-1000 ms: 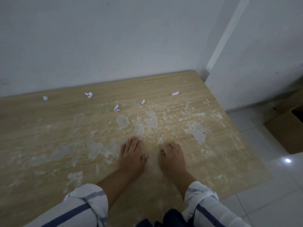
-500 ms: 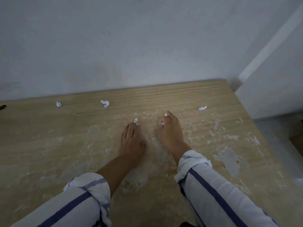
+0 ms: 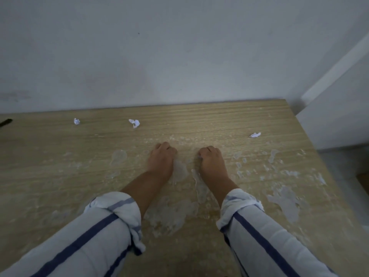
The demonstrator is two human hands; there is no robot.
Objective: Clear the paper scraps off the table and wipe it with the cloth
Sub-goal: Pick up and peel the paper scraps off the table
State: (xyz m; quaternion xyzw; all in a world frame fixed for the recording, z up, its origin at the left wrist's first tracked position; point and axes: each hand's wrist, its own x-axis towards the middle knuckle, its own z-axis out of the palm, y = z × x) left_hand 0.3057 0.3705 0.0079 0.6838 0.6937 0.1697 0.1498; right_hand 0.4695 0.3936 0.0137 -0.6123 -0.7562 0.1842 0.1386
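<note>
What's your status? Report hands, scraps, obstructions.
Left hand, right hand: both grips curled on table, likely holding scraps, contents hidden. Three loose scraps near wall. Wet smears on table; cloth not in view.

L hand (image 3: 162,159) & R hand (image 3: 212,159) side by side, palms down, fingers (image 3: 164,146) curled under; forearms bare.

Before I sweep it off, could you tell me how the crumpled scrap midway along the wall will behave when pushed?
The crumpled scrap looks small and thin, so probably light, apt to skid or tumble. It lies on bare table beyond the glossy smears, so it likely won't stick. A pinching grip would probably flatten it.
</note>
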